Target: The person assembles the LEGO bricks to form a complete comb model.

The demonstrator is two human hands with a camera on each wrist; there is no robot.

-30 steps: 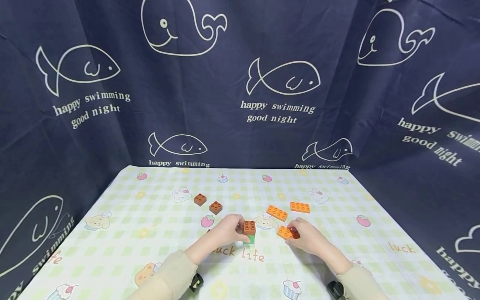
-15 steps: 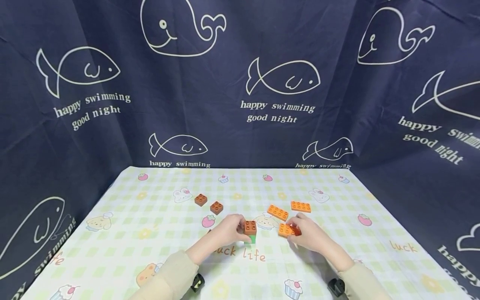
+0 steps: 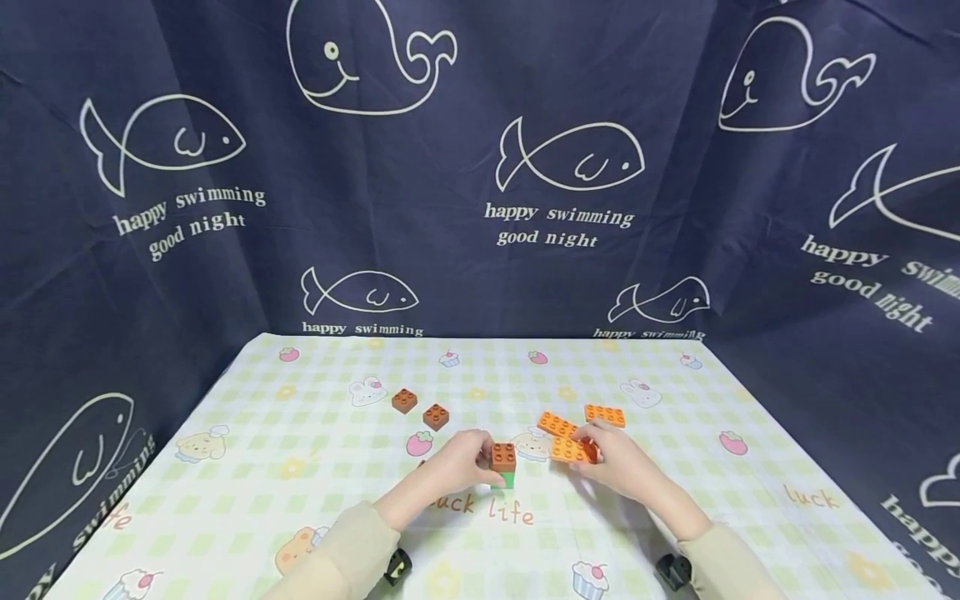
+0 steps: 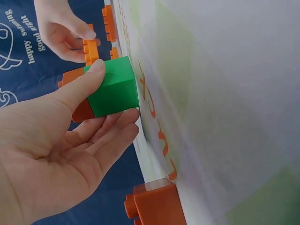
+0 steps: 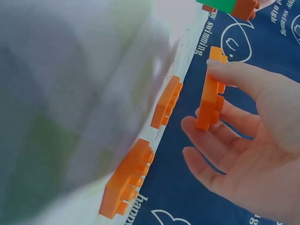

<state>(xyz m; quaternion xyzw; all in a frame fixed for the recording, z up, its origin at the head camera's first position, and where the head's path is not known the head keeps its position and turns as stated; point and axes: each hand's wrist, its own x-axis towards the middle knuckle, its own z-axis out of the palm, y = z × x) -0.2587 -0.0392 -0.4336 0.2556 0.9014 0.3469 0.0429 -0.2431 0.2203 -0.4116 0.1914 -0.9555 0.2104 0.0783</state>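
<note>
There are four brown bricks (image 3: 436, 417), three orange bricks (image 3: 604, 415), one green brick (image 4: 115, 89).

Your left hand (image 3: 460, 458) has the brick stack (image 3: 503, 463) on its right; farther right, your right hand (image 3: 611, 458) has the held brick (image 3: 567, 450) on its left. Just beyond, two long bricks (image 3: 604, 416) lie on the tablecloth (image 3: 750, 517); two square bricks (image 3: 436, 417) lie far left, another brick (image 4: 159, 204) nearer.
</note>
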